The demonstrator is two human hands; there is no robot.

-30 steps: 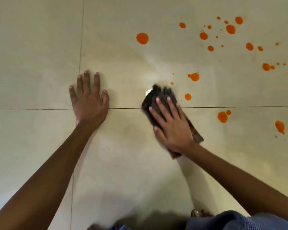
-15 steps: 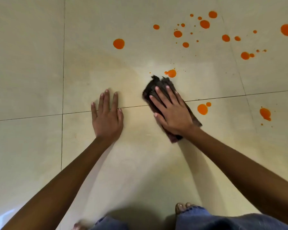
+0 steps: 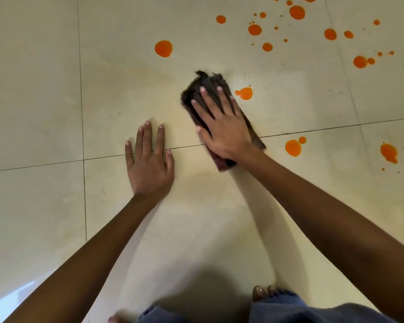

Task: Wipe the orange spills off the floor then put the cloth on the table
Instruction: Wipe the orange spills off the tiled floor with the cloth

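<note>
My right hand point(image 3: 222, 127) lies flat on a dark brown cloth point(image 3: 204, 86), pressing it to the pale tiled floor point(image 3: 44, 78). The cloth's frayed far end sticks out beyond my fingertips. An orange spill point(image 3: 245, 93) sits just right of the cloth, apart from it. A larger round orange spot point(image 3: 163, 48) lies beyond the cloth to the left. Several more orange spots point(image 3: 296, 12) scatter across the far right, and two point(image 3: 293, 148) lie right of my wrist. My left hand point(image 3: 149, 162) rests flat and spread on the floor, holding nothing.
Dark grout lines point(image 3: 82, 89) cross the floor. My bare toes point(image 3: 262, 292) and blue trouser knees point(image 3: 289, 308) show at the bottom edge. No table is in view.
My right hand slid the cloth forward past the grout line; the small spots near it are gone. My left hand shifted right, closer to the cloth.
</note>
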